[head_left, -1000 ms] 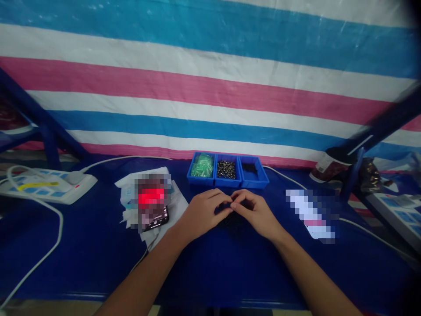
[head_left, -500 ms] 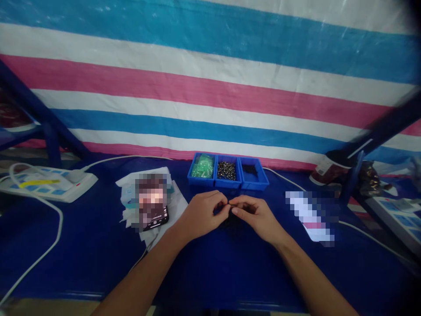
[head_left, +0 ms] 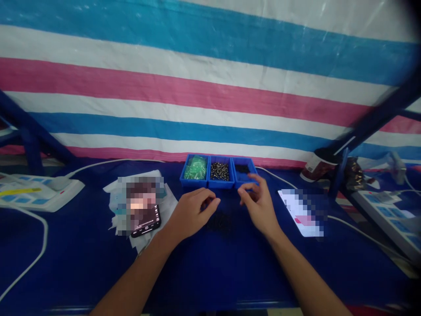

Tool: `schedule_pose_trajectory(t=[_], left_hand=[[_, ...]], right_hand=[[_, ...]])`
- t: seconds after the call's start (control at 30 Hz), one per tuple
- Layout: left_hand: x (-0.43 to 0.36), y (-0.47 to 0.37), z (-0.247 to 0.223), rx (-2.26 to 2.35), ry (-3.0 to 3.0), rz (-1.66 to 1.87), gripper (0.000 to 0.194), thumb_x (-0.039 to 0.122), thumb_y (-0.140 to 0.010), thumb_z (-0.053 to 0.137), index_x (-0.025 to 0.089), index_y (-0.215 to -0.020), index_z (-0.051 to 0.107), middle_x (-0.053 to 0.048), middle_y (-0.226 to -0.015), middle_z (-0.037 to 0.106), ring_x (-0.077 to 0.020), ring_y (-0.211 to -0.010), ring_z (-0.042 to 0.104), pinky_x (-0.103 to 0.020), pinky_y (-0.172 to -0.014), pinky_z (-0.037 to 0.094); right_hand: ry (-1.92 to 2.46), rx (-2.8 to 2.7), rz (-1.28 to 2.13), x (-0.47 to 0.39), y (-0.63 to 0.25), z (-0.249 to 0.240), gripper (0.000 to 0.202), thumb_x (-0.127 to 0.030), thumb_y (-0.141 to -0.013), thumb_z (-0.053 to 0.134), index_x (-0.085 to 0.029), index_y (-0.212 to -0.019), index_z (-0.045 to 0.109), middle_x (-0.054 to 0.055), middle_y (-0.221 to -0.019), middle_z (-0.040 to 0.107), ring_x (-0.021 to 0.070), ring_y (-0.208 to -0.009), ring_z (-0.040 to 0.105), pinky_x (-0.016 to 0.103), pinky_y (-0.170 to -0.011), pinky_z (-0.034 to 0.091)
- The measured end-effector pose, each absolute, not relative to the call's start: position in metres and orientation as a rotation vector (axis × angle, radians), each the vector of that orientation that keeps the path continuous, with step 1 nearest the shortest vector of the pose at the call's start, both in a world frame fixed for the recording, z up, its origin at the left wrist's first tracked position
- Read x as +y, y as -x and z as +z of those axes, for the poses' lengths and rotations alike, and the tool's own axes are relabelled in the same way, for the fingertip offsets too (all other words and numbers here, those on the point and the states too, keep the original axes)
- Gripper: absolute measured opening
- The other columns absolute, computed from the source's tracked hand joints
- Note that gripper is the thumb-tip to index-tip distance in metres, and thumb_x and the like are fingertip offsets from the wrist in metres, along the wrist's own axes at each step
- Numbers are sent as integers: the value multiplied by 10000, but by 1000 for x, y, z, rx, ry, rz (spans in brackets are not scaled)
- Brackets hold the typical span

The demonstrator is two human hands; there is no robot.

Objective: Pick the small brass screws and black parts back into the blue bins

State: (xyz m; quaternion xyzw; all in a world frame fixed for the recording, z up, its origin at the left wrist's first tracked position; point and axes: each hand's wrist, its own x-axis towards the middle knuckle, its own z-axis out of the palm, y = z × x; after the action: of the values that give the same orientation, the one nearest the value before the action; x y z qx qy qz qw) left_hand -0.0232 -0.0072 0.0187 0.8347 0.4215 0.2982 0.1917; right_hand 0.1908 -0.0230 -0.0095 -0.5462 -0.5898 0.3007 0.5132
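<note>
Parted since approx. ½ sec. ago, w/ L hand (head_left: 194, 213) and R hand (head_left: 259, 206) now clearly separated above blue table (head_left: 210, 276). L grip: thumb and fingertips nearly together; R grip: loosely curled, index raised; whether holding anything in either, can't tell. On table, betw. hands: loose pile of small black pcs. (head_left: 220, 222) Off L, lit phone (head_left: 148, 221) atop white plastic wrap (head_left: 170, 199); off R, bright flat item (head_left: 297, 215), part-pixelated. Outboard, white pwr strips (head_left: 70, 196). Just past R hand, row of 3 blue bins (head_left: 222, 184), w/ green bag (head_left: 197, 168), shiny metal pcs. (head_left: 219, 171), black pcs. in rightmost bin (head_left: 242, 168) Farther back, dark-red cup (head_left: 312, 167) at R; behind all, striped sheeting (head_left: 197, 96).
</note>
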Motion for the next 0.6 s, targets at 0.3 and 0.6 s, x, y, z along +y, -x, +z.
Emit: schedule_pose_trajectory(t=[0.3, 0.6], left_hand=[[-4, 24, 13, 1272, -2398, 759, 183, 295, -938, 481, 190, -899, 626, -1, -752, 615, -143, -685, 564, -283, -639, 407], [-5, 25, 9, 1227, -2451, 608, 187, 304, -947, 468, 215, -964, 631, -14, -830, 634, -161, -745, 586, -288, -686, 426]], right_hand=[[1665, -2183, 309, -5, -198, -24, 322, -242, -942, 442, -252, -1220, 605, 73, -906, 701, 216, -766, 656, 311, -669, 445], [1957, -2565, -44, 6, -164, -5, 267, -161, -954, 363, -171, -1130, 563, 133, -980, 694, 260, -835, 691, 351, -716, 475]])
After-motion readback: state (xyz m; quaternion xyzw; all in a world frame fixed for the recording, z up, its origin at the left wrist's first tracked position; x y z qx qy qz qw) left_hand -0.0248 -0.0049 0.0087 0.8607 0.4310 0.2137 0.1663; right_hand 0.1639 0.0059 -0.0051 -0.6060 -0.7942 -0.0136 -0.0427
